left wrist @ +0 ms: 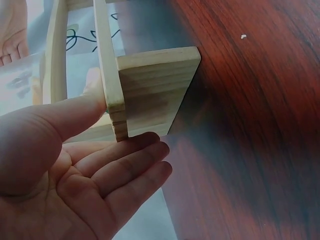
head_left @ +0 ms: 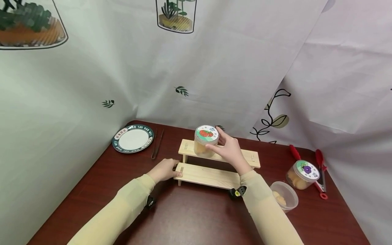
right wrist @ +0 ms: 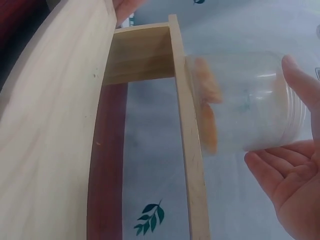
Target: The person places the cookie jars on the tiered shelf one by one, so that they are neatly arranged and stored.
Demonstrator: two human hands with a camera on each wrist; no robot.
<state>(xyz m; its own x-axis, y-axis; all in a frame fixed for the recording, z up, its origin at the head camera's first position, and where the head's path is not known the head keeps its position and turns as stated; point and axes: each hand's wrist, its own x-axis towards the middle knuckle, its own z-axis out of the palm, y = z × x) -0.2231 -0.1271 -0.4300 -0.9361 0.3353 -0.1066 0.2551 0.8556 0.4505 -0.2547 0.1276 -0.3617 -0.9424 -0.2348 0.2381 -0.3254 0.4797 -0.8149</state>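
Observation:
A two-tier wooden shelf [head_left: 208,175] stands on the dark red-brown table. My left hand [head_left: 165,169] holds the left end of its lower board, thumb on one face and fingers by the board's end [left wrist: 116,107]. On the upper board [right wrist: 187,135], towards its left, is a clear jar [head_left: 204,144] with a tomato picture on its lid. My right hand [head_left: 228,149] grips this jar near the lid, thumb on one side and fingers on the other. Orange-yellow pieces [right wrist: 209,127] lie at the jar's bottom in the right wrist view.
At the far left lie a blue-rimmed plate [head_left: 116,143] and metal tongs [head_left: 157,146]. To the right stand an open clear tub [head_left: 292,197] with pale pieces, a jar with a purple flower lid [head_left: 303,175], and red-handled utensils [head_left: 320,160]. Patterned white cloth hangs behind.

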